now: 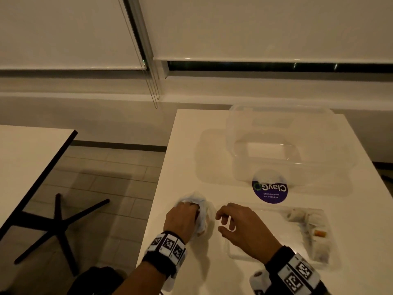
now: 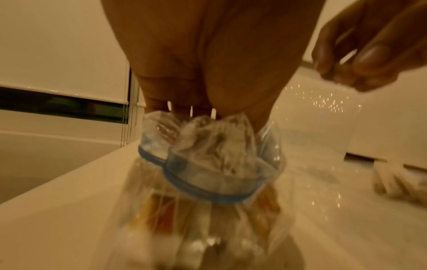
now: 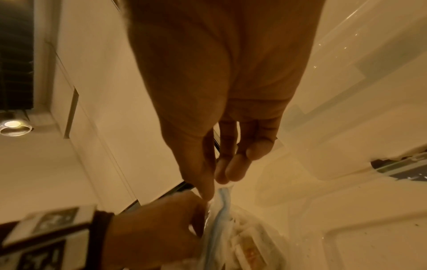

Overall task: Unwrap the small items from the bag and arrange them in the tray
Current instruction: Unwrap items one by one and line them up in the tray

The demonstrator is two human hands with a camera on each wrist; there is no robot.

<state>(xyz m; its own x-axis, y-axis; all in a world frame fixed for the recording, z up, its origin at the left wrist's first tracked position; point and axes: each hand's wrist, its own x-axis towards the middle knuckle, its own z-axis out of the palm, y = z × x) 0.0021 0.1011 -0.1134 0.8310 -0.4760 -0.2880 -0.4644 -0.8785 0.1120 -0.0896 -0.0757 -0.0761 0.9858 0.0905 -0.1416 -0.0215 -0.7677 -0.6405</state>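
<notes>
The bag (image 1: 200, 211) sits on the white surface (image 1: 212, 158) at about 7 o'clock from the round purple sticker (image 1: 269, 190). It is a clear zip bag with a blue closure strip, crumpled at the mouth, with small packets inside that show orange and white through the film.

The left hand (image 1: 182, 218) has its grip closed around the bunched top of the bag, fingers curled into the plastic. The right hand (image 1: 240, 225) hovers at 3 o'clock from the bag with fingers loosely curled; in the right wrist view its thumb and fingertips (image 3: 232, 171) sit right at the blue strip, but whether they pinch it I cannot tell.

The film looks thin, soft and slippery, so it will likely slump and slide unless held at the stiffer closure strip; the two lips of that strip seem the best hold. The contents look light and probably shift freely.

The tray (image 1: 274, 262), clear and shallow, lies at 3 o'clock from the bag, already holding a few items (image 1: 310, 228) at its right end. A clear lidded box (image 1: 282, 145) stands at 12 o'clock from the tray.
</notes>
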